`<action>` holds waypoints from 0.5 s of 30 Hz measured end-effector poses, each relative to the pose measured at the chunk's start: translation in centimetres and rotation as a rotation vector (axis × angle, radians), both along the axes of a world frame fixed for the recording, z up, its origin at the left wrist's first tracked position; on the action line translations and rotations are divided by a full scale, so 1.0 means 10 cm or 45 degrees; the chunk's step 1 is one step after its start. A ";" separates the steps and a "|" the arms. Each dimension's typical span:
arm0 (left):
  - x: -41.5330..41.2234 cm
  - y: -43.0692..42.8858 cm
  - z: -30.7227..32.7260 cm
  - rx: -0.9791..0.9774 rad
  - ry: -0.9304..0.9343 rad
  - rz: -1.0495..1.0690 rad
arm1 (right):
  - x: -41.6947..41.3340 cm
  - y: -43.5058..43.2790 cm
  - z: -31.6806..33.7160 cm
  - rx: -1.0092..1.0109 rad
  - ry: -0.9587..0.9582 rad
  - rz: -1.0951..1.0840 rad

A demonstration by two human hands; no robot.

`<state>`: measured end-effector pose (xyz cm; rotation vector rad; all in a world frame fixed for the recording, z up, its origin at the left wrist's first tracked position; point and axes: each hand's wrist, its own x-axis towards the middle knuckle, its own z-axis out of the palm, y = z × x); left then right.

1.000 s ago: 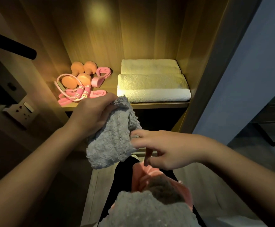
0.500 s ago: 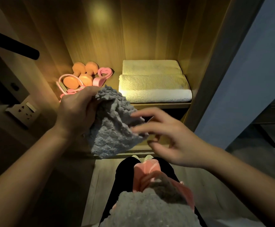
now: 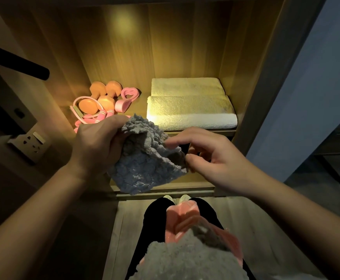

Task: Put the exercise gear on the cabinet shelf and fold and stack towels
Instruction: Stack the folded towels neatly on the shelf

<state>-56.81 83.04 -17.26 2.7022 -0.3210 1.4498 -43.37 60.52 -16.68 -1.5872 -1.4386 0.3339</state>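
1. Our left hand (image 3: 98,144) is closed around the top of a grey towel (image 3: 145,158), bunched and nubbly, held in front of the cabinet shelf (image 3: 195,131).
2. Our right hand (image 3: 211,158) is half open, its fingertips (image 3: 170,143) touching the towel's right edge; we cannot tell whether they pinch it.
3. On the shelf lie two folded cream towels (image 3: 189,110), plush and rectangular, beside rounded orange dumbbells (image 3: 99,98) and a pink skipping rope (image 3: 88,118).
4. Compared with half a second ago, our right hand has curled closer to the towel's edge.
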 end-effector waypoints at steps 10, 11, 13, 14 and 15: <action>0.02 -0.04 0.01 0.113 0.050 -0.044 | 0.00 0.13 0.09 -0.329 -0.225 -0.006; 0.02 -0.05 0.02 0.125 0.060 -0.049 | 0.01 0.15 0.11 -0.330 -0.216 0.013; 0.03 -0.04 0.02 0.130 0.083 -0.051 | 0.03 0.17 0.15 -0.404 -0.001 0.101; 0.03 -0.03 0.02 0.132 0.090 -0.044 | 0.04 0.19 0.16 -0.484 0.117 0.143; 0.03 -0.03 0.03 0.139 0.094 -0.035 | 0.05 0.20 0.17 -0.586 0.175 0.187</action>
